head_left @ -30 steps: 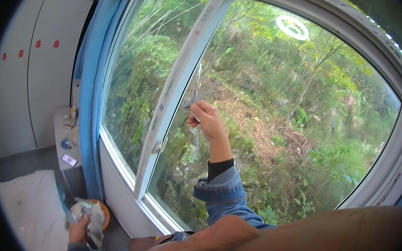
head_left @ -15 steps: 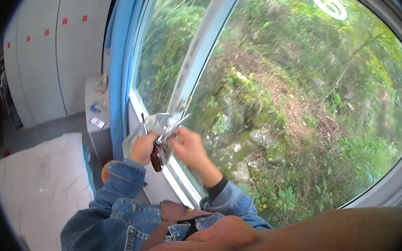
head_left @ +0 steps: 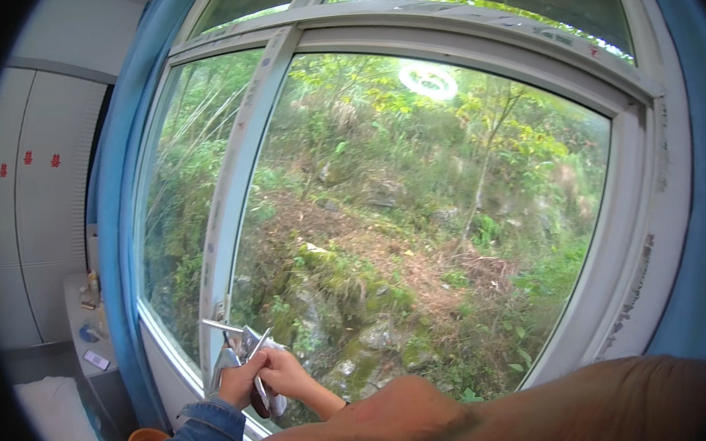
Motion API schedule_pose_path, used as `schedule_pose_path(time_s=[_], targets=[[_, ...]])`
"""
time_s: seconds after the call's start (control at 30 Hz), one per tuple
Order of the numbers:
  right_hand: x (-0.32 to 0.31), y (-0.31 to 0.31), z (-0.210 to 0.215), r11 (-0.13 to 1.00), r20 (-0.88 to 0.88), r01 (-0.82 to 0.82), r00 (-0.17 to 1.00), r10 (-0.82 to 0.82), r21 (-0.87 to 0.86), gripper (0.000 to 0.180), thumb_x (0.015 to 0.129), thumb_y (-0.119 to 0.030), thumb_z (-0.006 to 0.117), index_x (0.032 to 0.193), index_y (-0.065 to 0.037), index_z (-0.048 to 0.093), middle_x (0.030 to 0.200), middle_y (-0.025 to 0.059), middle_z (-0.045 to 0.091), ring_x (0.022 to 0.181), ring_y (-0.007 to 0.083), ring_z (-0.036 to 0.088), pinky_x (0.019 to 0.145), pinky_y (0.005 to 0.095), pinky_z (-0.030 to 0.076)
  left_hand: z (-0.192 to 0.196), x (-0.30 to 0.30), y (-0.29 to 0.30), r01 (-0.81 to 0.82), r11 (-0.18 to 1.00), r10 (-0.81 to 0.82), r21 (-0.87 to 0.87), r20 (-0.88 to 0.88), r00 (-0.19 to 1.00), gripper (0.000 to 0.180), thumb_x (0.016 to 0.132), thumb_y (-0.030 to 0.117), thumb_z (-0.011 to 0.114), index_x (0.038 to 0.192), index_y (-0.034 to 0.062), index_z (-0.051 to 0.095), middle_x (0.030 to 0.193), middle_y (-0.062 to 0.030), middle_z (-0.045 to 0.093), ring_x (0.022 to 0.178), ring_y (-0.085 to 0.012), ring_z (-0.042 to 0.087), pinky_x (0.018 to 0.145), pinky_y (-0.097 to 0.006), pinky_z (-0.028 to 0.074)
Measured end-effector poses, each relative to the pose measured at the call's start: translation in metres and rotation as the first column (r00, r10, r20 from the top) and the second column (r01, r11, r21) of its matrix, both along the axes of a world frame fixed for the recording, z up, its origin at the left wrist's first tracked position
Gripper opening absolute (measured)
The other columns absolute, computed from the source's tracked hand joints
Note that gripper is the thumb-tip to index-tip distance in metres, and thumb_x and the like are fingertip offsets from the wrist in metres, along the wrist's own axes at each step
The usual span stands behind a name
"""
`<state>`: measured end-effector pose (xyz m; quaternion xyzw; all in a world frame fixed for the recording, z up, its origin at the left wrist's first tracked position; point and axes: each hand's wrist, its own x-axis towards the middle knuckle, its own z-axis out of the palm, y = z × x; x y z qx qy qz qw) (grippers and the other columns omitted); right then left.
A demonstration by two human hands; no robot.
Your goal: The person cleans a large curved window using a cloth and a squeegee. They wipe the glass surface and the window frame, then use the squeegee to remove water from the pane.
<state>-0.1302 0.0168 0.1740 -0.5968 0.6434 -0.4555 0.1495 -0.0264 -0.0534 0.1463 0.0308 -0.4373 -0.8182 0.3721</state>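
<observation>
My left hand (head_left: 238,386) is closed around shiny silver metal tools (head_left: 250,339) with a flat, blade-like part and a straight T-like end. A dark red-brown handle (head_left: 261,403) hangs below the fingers. I cannot make out the exact kind of these tools. My right hand (head_left: 290,378) presses against the left, its fingers closed at the base of the metal. A whitish, crumpled-looking piece (head_left: 278,404) shows under it. Both hands are in front of the lower part of the white window frame (head_left: 218,191), near its upright bar.
A large glass pane (head_left: 420,214) looks onto a wooded slope. Blue curtains (head_left: 121,243) hang on both sides. At the left stand a small table (head_left: 81,330) with a phone (head_left: 96,359), a white-covered bed (head_left: 60,423), an orange-brown round seat (head_left: 146,438) and wardrobe doors (head_left: 53,198).
The view has tilted up, showing more of the window's top. My right hand has moved in against the left, and the metal tools stand more upright.
</observation>
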Motion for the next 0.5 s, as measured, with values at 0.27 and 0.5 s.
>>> schedule_pose_path(time_s=[0.27, 0.5], targets=[[-0.002, 0.041, 0.019, 0.952, 0.541, -0.254, 0.832, 0.124, 0.172, 0.017, 0.092, -0.021, 0.055, 0.097, -0.005, 0.056, 0.074, 0.0009, 0.058, 0.054, 0.0073, 0.057, 0.041, 0.0211, 0.045, 0.007, 0.007, 0.012, 0.263, 0.960, -0.252, -0.094, 0.119, 0.961, 0.029, 0.093, 0.028, 0.054, 0.095, -0.0001, 0.061, 0.073, -0.0093, 0.063, 0.052, -0.0180, 0.059, 0.047, -0.030, 0.048], [-0.001, 0.065, 0.015, 0.988, 0.385, -0.057, 0.923, -0.003, 0.145, 0.018, 0.090, -0.023, 0.060, 0.096, -0.005, 0.059, 0.068, -0.0003, 0.060, 0.045, 0.0061, 0.052, 0.038, 0.0200, 0.042, -0.045, -0.048, -0.015, 0.493, 0.867, -0.497, 0.073, 0.195, 0.846, 0.021, 0.088, 0.016, 0.055, 0.098, -0.0016, 0.060, 0.079, -0.0099, 0.064, 0.060, -0.0188, 0.062, 0.051, -0.030, 0.049]])
